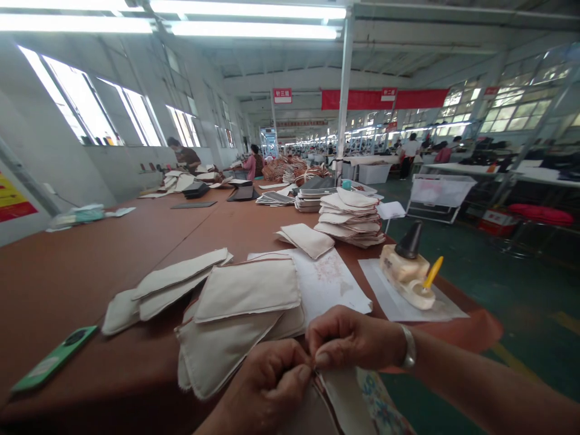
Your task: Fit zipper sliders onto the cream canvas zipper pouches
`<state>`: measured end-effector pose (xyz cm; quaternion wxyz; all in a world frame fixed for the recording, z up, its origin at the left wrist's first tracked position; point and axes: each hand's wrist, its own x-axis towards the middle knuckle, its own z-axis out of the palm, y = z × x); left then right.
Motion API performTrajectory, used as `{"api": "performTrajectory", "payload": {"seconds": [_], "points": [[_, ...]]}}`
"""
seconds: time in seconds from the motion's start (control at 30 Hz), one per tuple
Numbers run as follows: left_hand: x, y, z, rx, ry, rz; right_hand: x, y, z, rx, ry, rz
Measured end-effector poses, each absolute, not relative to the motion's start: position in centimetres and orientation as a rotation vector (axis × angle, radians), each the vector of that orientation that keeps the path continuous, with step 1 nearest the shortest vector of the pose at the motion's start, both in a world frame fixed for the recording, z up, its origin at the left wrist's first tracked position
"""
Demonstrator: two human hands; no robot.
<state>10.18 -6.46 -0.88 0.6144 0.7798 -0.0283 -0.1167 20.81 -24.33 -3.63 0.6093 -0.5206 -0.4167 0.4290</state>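
Left hand (267, 383) low at centre, fingers curled, thumb and forefinger pinched, right hand (351, 338) just beside it, knuckles up, fingertips meeting the left's, right forearm (489, 386) bare, entering from lower right

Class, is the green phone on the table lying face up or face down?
Face down: the green phone shows its back, with a round camera ring uppermost.

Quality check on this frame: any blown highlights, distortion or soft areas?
Head view: the windows and ceiling tubes clip to white; the wide lens tilts the pillar; the far hall is soft; the left hand and right hand pinching the fabric piece are sharp, evenly lit.
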Motion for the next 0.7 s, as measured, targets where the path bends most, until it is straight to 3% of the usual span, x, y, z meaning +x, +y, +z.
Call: {"api": "performTrajectory", "payload": {"seconds": [0.17,0.7], "points": [[9.5,-7.8,-2.2,1.609,-0.032,-0.076,19.0,-23.8,-6.8,-0.885,-0.580,1.050],[10.2,-5.5,-3.7,1.442,-0.032,-0.319,21.5,-27.2,-3.3,-1.165,-0.814,0.944]]}}
